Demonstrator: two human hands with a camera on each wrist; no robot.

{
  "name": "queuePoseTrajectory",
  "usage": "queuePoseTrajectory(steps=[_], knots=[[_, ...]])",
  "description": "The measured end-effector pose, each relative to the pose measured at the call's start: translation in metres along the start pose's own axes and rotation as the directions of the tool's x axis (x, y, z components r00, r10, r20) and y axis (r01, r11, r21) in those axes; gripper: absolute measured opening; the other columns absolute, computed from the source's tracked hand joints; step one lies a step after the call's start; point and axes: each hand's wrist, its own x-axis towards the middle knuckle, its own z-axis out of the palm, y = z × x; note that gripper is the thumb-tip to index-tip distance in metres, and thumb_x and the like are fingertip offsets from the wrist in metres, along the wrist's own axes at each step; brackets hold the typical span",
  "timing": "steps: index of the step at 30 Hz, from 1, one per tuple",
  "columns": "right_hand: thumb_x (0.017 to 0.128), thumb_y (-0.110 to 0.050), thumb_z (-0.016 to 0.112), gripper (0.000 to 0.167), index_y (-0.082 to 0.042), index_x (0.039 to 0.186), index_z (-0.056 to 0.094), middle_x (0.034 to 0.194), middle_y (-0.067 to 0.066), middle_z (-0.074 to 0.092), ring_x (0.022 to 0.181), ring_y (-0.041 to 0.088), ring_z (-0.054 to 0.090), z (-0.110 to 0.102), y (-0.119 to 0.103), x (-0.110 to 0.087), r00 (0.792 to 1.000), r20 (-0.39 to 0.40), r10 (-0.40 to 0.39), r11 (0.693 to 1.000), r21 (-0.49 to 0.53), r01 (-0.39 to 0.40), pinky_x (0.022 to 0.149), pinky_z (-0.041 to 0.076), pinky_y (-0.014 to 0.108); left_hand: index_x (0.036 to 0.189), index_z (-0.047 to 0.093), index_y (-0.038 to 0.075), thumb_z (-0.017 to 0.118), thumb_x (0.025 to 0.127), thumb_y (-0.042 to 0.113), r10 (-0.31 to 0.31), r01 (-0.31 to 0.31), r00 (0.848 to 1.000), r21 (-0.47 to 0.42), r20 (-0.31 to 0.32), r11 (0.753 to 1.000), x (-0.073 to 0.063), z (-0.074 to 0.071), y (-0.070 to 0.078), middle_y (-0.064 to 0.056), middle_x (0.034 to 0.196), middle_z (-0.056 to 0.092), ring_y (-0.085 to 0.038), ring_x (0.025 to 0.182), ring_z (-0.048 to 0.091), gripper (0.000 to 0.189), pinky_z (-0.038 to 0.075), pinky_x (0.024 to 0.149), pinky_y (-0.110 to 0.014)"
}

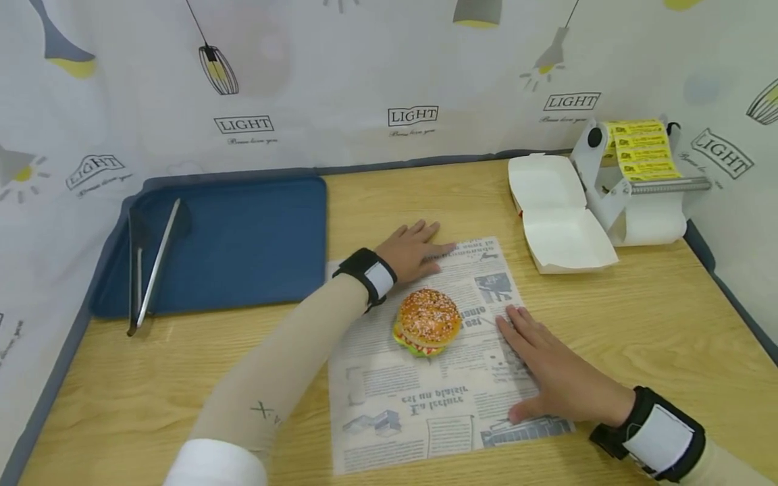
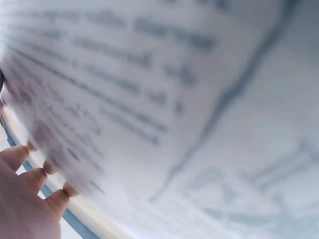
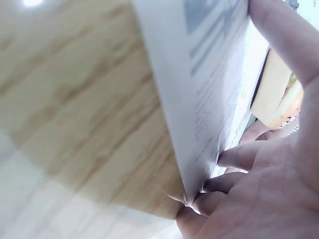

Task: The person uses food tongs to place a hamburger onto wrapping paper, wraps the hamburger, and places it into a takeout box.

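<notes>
A sheet of newsprint-patterned wrapping paper lies on the wooden table, and a sesame-bun burger sits near its middle. Beyond the burger, my left hand rests on the paper's far left part with fingers spread. My right hand lies over the paper's right edge, fingers straight and thumb apart. In the left wrist view the printed paper fills most of the picture, with several fingertips touching it. The right wrist view shows my right fingertips along the paper's edge.
A blue tray stands at the left with metal tongs lying across its near edge. At the back right are an opened white food box and a dispenser holding a roll of yellow labels. A printed cloth hangs behind the table.
</notes>
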Motion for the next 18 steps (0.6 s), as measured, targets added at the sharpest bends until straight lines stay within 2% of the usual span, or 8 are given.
queuePoseTrajectory(steps=[3,5,8,10,13,15,18], knots=[[0.062,-0.07,0.081,0.136,-0.002,0.162,0.019,0.168,0.023,0.005,0.153,0.047,0.007,-0.0003,-0.001,0.0011,1.0,0.005,0.005,1.0,0.003,-0.005,0.117,0.019,0.067,0.16,0.029,0.036,0.044,0.107,0.046,-0.008,0.008,0.999,0.016,0.032,1.0,-0.0023,-0.0034,0.0024,-0.01,0.17,0.012,-0.032,0.156,0.008,0.057,0.009,0.125,-0.05],[0.062,-0.069,0.082,0.136,-0.001,0.162,0.019,0.168,0.023,0.005,0.153,0.047,0.007,-0.0008,-0.0017,0.0011,1.0,0.006,0.007,1.0,0.005,-0.007,0.117,0.019,0.067,0.159,0.033,0.035,0.047,0.106,0.045,-0.01,0.011,0.999,-0.011,0.03,1.0,-0.0014,-0.0033,0.002,-0.01,0.169,0.013,-0.032,0.156,0.009,0.055,0.009,0.125,-0.051],[0.062,-0.069,0.082,0.136,-0.002,0.162,0.018,0.168,0.023,0.005,0.153,0.047,0.007,-0.0012,-0.0018,0.001,1.0,0.008,0.005,1.0,0.012,-0.006,0.116,0.02,0.067,0.156,0.042,0.031,0.052,0.106,0.041,-0.013,0.014,1.0,-0.077,0.017,0.997,0.0022,-0.0022,0.0,-0.011,0.169,0.018,-0.032,0.155,0.012,0.052,0.011,0.125,-0.051],[0.062,-0.068,0.082,0.136,-0.002,0.162,0.018,0.168,0.023,0.004,0.153,0.047,0.007,-0.0012,-0.0015,0.001,1.0,0.008,0.005,1.0,0.017,-0.005,0.116,0.02,0.067,0.151,0.051,0.026,0.055,0.105,0.039,-0.014,0.013,1.0,-0.155,-0.006,0.988,0.0038,-0.0026,-0.0009,-0.012,0.167,0.024,-0.032,0.155,0.017,0.048,0.014,0.125,-0.048],[0.062,-0.067,0.083,0.136,-0.003,0.162,0.018,0.168,0.023,0.004,0.153,0.046,0.006,-0.0015,-0.0006,0.0011,1.0,0.01,0.002,1.0,0.027,-0.002,0.116,0.02,0.067,0.138,0.064,0.018,0.055,0.105,0.039,-0.025,0.007,0.998,-0.29,-0.058,0.957,0.0049,-0.0031,-0.0009,-0.011,0.157,0.045,-0.027,0.148,0.036,0.04,0.026,0.122,-0.042],[0.062,-0.066,0.083,0.136,-0.003,0.162,0.017,0.169,0.022,0.003,0.153,0.046,0.005,-0.0016,0.0003,0.0011,1.0,0.009,0.0,0.999,0.036,0.0,0.116,0.02,0.068,0.129,0.069,0.016,0.055,0.106,0.037,-0.047,0.007,0.995,-0.384,-0.093,0.923,0.0047,-0.0043,0.0001,-0.007,0.143,0.059,-0.022,0.137,0.05,0.035,0.038,0.116,-0.037],[0.062,-0.064,0.085,0.136,-0.004,0.163,0.016,0.169,0.021,-0.001,0.154,0.044,0.002,-0.0017,0.0024,0.0009,1.0,0.01,-0.001,0.998,0.059,0.001,0.115,0.022,0.067,0.123,0.07,0.015,0.056,0.105,0.032,-0.079,0.009,0.988,-0.472,-0.13,0.881,0.0045,-0.0057,0.0011,-0.001,0.125,0.068,-0.017,0.12,0.061,0.028,0.048,0.104,-0.033]])
